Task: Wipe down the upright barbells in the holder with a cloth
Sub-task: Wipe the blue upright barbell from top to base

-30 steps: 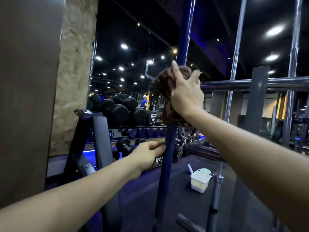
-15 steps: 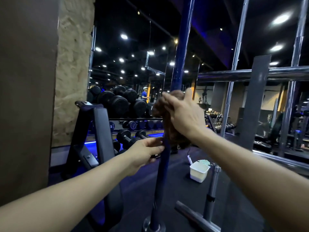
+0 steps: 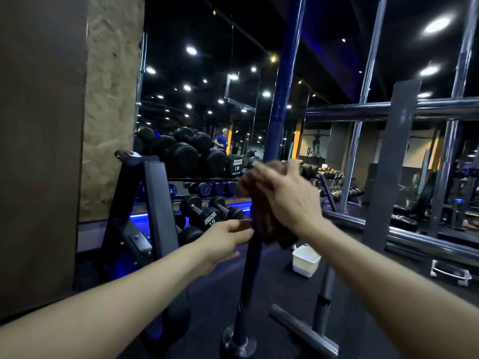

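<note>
Head view: right hand [image 3: 287,198] wraps a brown cloth [image 3: 261,216] round the upright blue barbell [image 3: 282,99], fingers curled over it (blurred); left hand [image 3: 225,239] just below, fingers and thumb closed on the bar. White tub [image 3: 305,263] on the floor below the right wrist; dumbbell rack [image 3: 197,161] beyond the left hand.

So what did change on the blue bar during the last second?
The right hand, gripping the brown cloth around the blue bar, slid down the bar, close above the left hand. The left hand stayed holding the bar lower down. The white tub on the floor stayed put.
</note>
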Action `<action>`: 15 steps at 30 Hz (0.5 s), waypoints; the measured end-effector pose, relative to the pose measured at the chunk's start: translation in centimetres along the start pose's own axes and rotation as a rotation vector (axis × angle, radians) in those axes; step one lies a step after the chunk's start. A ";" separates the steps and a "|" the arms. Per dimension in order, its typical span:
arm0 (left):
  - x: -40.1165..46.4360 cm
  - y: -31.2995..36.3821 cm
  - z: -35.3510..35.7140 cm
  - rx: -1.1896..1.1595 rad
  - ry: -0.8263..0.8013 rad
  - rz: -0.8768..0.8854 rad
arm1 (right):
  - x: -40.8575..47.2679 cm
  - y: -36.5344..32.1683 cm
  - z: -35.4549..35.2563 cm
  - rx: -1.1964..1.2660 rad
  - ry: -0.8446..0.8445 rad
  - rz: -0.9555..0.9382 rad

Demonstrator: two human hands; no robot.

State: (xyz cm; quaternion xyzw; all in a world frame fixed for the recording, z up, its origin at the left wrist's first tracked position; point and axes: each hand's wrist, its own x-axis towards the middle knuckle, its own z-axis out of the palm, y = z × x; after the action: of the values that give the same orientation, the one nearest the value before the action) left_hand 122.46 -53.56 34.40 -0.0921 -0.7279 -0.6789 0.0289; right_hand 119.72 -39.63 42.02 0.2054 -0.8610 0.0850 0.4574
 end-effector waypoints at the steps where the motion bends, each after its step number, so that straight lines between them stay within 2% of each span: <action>1: 0.1 0.1 -0.1 0.016 -0.009 0.001 | 1.5 0.2 -0.9 0.005 0.051 0.028; 3: 0.1 0.2 -0.2 0.038 -0.019 0.007 | 4.3 0.4 -2.6 -0.021 0.159 0.093; 6: 0.4 0.1 -0.4 0.012 -0.011 0.017 | 4.7 -0.1 -2.0 -0.099 0.255 0.066; 11: 0.0 -0.2 -0.3 -0.032 0.003 0.009 | -0.5 -1.3 1.7 0.016 0.191 -0.005; 15: -0.1 0.0 -0.4 -0.014 -0.018 0.001 | 0.8 -1.1 -0.1 -0.018 0.237 -0.038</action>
State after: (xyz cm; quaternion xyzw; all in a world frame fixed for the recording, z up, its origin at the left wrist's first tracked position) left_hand 122.56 -53.96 34.41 -0.0987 -0.7233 -0.6831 0.0220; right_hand 119.86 -40.78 42.75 0.2061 -0.7975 0.0920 0.5595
